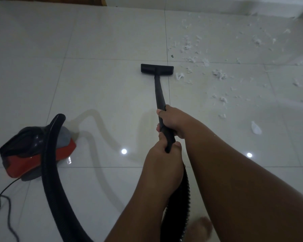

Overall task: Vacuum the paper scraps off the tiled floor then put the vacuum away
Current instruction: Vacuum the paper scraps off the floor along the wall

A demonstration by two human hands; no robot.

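Note:
Both hands grip the black vacuum wand (159, 91). My right hand (173, 122) is wrapped around it higher up the tube, and my left hand (162, 159) holds the end just below, where the ribbed hose (50, 165) joins. The flat black nozzle (157, 69) rests on the white tiled floor (98, 88), at the left edge of the mess. White paper scraps (219, 74) lie scattered over the tiles to the nozzle's right and beyond, the nearest scrap (179, 75) almost touching it. The red and black vacuum body (35, 152) sits on the floor at the left.
The hose arcs from the vacuum body down past the bottom edge and back up under my arms. A thin power cord (2, 203) trails on the floor at bottom left. A white wall base (217, 6) runs along the far right, and my bare toes (201, 226) show below.

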